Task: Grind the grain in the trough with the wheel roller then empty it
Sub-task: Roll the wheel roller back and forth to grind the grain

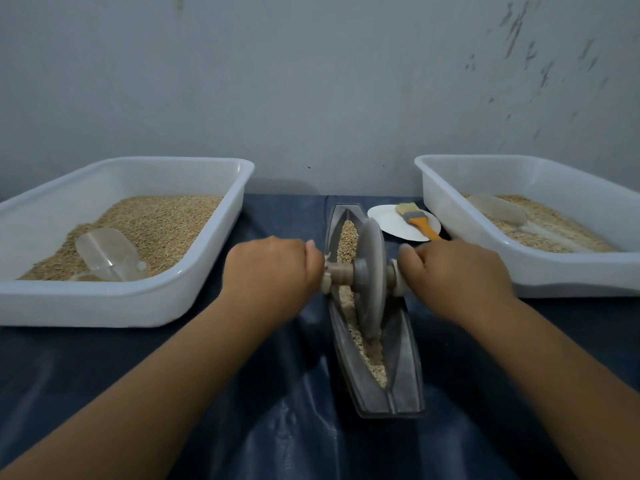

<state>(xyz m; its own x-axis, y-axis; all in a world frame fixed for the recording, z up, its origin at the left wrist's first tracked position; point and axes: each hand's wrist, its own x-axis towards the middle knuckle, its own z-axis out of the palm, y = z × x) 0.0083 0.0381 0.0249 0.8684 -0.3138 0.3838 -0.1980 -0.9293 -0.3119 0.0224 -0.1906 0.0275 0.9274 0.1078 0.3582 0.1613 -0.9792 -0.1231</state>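
A long grey boat-shaped trough lies lengthwise on the dark blue cloth in the middle. Grain fills its groove, whole at the far end and paler and broken nearer me. A grey wheel roller stands upright in the groove, about mid-length. My left hand grips the left end of its wooden axle. My right hand grips the right end. Both handle ends are hidden inside my fists.
A white tub on the left holds whole grain and a clear scoop. Another white tub on the right holds ground grain and a second scoop. Behind the trough, a white plate carries an orange-handled brush. The wall is close behind.
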